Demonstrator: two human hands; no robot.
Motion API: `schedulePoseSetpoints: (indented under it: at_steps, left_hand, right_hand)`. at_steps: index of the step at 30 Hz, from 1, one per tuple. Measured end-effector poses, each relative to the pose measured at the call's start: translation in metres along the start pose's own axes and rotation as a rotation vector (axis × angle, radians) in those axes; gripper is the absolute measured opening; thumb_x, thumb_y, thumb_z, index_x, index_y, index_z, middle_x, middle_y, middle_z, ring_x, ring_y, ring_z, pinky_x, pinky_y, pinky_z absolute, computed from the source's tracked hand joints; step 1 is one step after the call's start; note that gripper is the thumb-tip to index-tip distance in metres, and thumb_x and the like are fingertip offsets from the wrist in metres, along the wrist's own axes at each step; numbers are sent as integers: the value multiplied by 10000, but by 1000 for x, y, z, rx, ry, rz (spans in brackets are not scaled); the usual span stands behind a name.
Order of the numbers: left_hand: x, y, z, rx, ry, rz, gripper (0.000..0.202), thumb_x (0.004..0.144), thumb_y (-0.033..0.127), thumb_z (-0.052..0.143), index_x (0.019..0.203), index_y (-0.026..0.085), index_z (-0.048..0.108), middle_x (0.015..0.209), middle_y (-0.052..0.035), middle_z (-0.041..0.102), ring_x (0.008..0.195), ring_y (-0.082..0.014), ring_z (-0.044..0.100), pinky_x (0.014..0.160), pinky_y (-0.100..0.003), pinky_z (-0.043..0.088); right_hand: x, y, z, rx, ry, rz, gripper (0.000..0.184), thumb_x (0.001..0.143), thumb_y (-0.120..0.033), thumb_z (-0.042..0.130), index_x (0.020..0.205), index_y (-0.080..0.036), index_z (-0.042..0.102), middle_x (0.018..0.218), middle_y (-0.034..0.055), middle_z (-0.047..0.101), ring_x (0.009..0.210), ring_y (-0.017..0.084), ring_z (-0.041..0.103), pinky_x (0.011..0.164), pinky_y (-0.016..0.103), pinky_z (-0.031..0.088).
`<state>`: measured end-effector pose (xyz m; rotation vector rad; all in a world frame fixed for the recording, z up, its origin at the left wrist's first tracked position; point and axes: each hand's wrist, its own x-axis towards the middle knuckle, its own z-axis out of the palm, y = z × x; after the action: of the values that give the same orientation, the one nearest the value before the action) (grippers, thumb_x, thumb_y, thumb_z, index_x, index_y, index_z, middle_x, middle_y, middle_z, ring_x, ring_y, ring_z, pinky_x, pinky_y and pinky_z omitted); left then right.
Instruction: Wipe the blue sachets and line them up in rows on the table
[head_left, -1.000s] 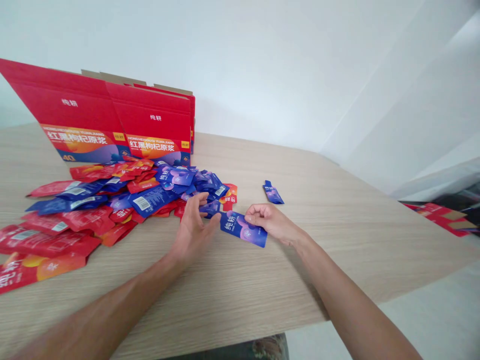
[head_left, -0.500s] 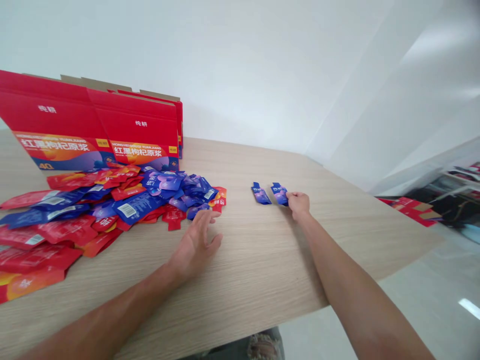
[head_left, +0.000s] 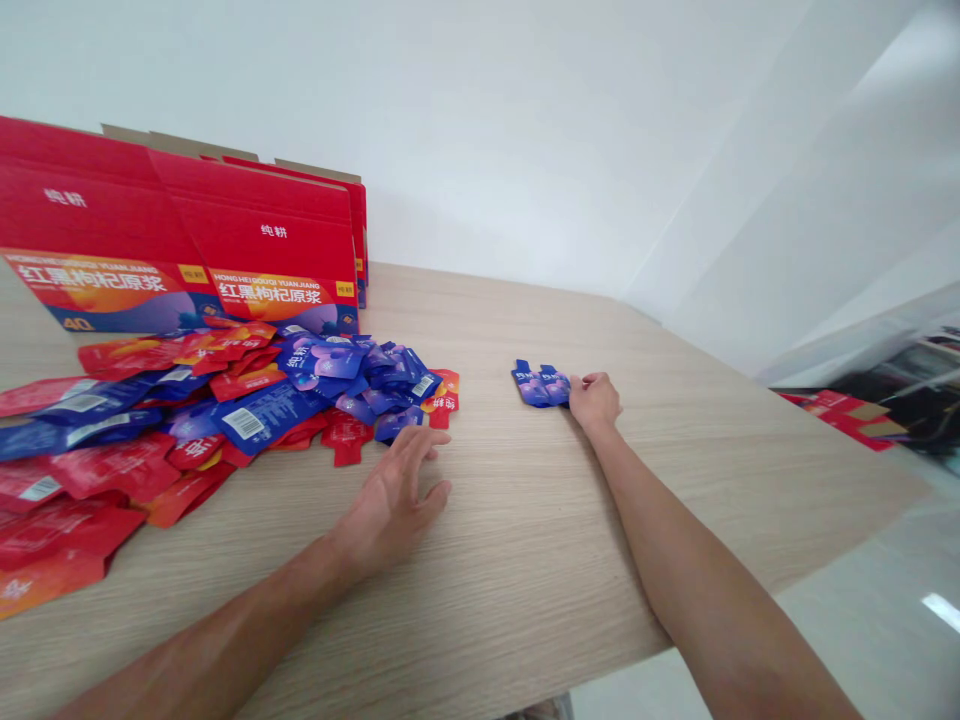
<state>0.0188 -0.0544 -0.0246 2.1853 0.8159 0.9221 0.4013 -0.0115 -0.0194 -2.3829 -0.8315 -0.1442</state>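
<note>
Two blue sachets (head_left: pixel 541 385) lie side by side, touching, on the wooden table (head_left: pixel 675 470). My right hand (head_left: pixel 595 400) rests at their right edge with its fingers curled, pinching the nearer sachet. My left hand (head_left: pixel 394 495) lies open on the table with fingers stretched toward a pile of red and blue sachets (head_left: pixel 225 410). It holds nothing and sits just short of the pile's near edge.
Red flattened cartons (head_left: pixel 187 240) stand upright behind the pile, against the white wall. The table's right edge drops to a pale floor. More red cartons (head_left: pixel 840 410) lie on the floor at the right.
My right hand carried a blue sachet away from the pile and set it against the lone sachet at the right. My left hand drew back from the pile and lies open.
</note>
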Motion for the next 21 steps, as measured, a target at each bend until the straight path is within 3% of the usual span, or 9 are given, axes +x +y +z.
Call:
schedulePoseSetpoints:
  at_steps: [3, 7, 9, 11, 15, 21]
  left_hand:
    - [-1, 0, 0, 0, -11, 3, 413, 917, 198, 590, 1329, 229, 567, 1318, -116, 646, 1115, -242, 680, 1036, -489, 565]
    - [-1, 1, 0, 6, -15, 4, 423, 912, 199, 597, 1332, 234, 563, 1345, -118, 649, 1133, -251, 685, 1047, -499, 564]
    - [-2, 1, 0, 13, -22, 5, 433, 905, 201, 602, 1335, 234, 561, 1343, -119, 653, 1160, -261, 684, 1059, -504, 563]
    - [-2, 2, 0, 26, -27, 6, 433, 901, 202, 600, 1332, 230, 562, 1341, -123, 656, 1212, -278, 671, 1083, -519, 553]
    - [-3, 3, 1, 57, -47, 0, 432, 910, 202, 587, 1341, 216, 559, 1369, -137, 645, 1277, -301, 643, 1116, -564, 523]
    - [-2, 4, 3, 94, -56, 7, 433, 907, 197, 594, 1336, 238, 560, 1393, -131, 640, 1276, -316, 646, 1098, -575, 527]
  right_hand:
    - [-24, -9, -6, -73, 19, -212, 492, 1058, -443, 487, 1439, -180, 653, 1503, 223, 606, 1420, 389, 508, 1167, 600, 393]
    - [-57, -22, -6, -234, -109, -490, 571, 1083, -586, 426, 1525, -282, 623, 1716, 182, 395, 1580, 454, 305, 1214, 781, 233]
    - [-66, -26, -5, -279, -196, -498, 601, 1078, -632, 422, 1554, -312, 602, 1770, 167, 309, 1607, 510, 237, 1175, 851, 226]
    - [-69, -28, -4, -299, -261, -483, 604, 1091, -620, 396, 1573, -309, 585, 1773, 176, 306, 1600, 526, 258, 1148, 870, 263]
    - [-62, -28, -4, -317, -329, -516, 582, 1130, -513, 307, 1612, -275, 529, 1708, 184, 439, 1592, 458, 333, 1157, 855, 310]
    - [-47, -31, 0, -322, -346, -536, 579, 1135, -497, 290, 1614, -268, 520, 1729, 157, 424, 1618, 412, 311, 1194, 814, 312]
